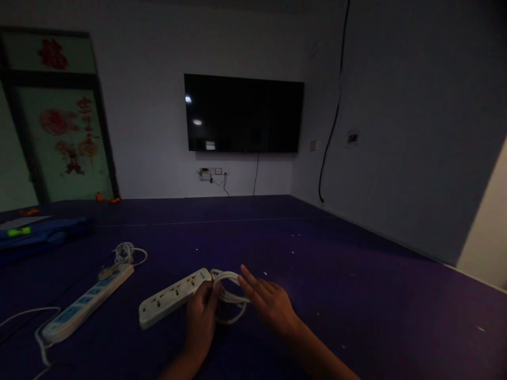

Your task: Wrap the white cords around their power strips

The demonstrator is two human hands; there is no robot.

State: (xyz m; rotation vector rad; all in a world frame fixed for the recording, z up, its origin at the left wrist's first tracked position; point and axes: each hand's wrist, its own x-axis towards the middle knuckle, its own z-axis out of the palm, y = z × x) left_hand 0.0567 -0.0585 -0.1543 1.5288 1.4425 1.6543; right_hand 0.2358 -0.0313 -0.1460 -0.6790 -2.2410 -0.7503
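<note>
Purple surface (380, 306) lies beneath my left hand (200, 315), which pinches the white cable (228, 275); my right hand (273, 303), outstretched, touches it.

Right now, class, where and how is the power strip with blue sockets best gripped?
Probably mid-body, from above, pinched across its narrow width: the power strip lies face up, long and slim, with loose cord at its near end and coiled cord by its far end.

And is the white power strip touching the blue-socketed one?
Apart: the head view shows purple surface between the white strip and the blue-socketed strip.
</note>
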